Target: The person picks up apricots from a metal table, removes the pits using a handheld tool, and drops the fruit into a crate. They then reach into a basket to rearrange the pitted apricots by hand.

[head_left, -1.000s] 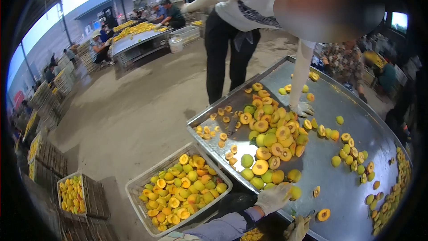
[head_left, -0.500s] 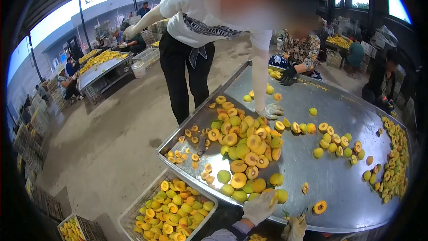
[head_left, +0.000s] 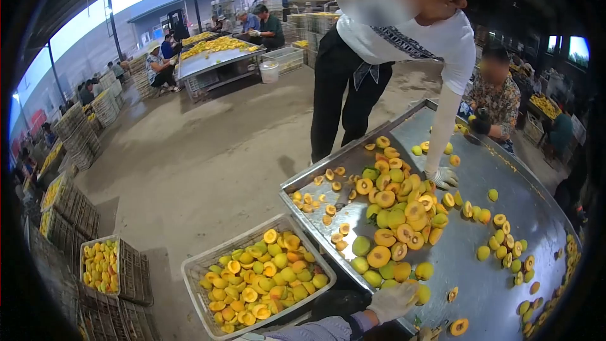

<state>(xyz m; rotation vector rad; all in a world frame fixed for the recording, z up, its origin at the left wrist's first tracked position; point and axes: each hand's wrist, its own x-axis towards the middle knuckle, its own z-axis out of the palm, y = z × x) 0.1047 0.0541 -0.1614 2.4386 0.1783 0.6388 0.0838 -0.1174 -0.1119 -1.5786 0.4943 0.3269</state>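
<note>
My left hand (head_left: 392,303), in a pale glove, is at the near edge of the metal table (head_left: 486,284). Its fingers curl around a yellow peach (head_left: 411,288), partly hidden by the glove, beside a greenish one (head_left: 422,295). My right hand (head_left: 429,333), in a worn, stained glove, just shows at the bottom edge; its fingers look closed, but what they hold is hidden. A heap of whole and halved peaches (head_left: 398,215) lies beyond my left hand. Cut halves (head_left: 459,326) rest on the metal near my right hand.
A crate (head_left: 192,278) of peach halves stands left of the table, with another filled crate (head_left: 101,265) farther left. Opposite, a co-worker (head_left: 404,44) leans over, one gloved hand (head_left: 444,178) on the table beside the heap. Another person (head_left: 495,98) sits at the far side.
The view has swung left, so the table appears farther right and more of the crates shows. My left hand stays by the same peaches; my right hand has dropped mostly out of frame.
</note>
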